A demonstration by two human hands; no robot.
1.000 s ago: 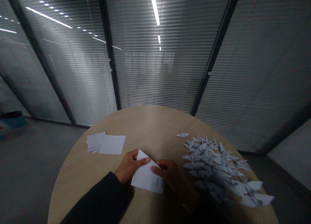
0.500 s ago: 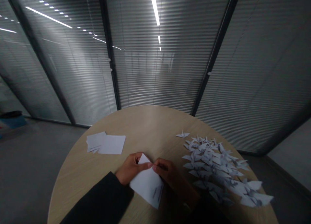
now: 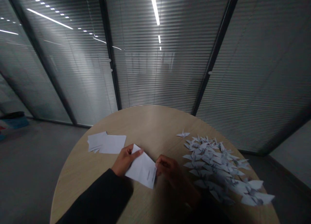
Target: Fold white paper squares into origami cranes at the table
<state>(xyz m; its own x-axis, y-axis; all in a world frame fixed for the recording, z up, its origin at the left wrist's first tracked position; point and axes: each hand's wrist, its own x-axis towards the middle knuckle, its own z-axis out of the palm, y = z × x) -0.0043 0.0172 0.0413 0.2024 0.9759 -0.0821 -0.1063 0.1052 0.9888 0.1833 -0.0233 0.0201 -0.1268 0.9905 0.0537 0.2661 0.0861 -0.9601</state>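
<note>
A sheet of white paper (image 3: 142,169) with some dark print near its lower right corner is held above the table, tilted. My left hand (image 3: 125,159) grips its upper left side, thumb on top and fingers beneath. At the sheet's right corner, my right hand (image 3: 166,167) has its fingers pinched on the edge. To the right lies a dense group of folded paper cranes (image 3: 216,162), and one single crane (image 3: 183,134) sits apart behind them. Left of my hands is a small stack of white paper sheets (image 3: 111,144).
The round wooden table (image 3: 150,120) has its curved far edge close to a glass partition with blinds (image 3: 155,81). On the floor at far left stands a blue bin (image 3: 16,119) with a dark liner.
The paper has moved up and left with my left hand. My right fingers have gone from near my left thumb at the sheet's upper edge to its right corner.
</note>
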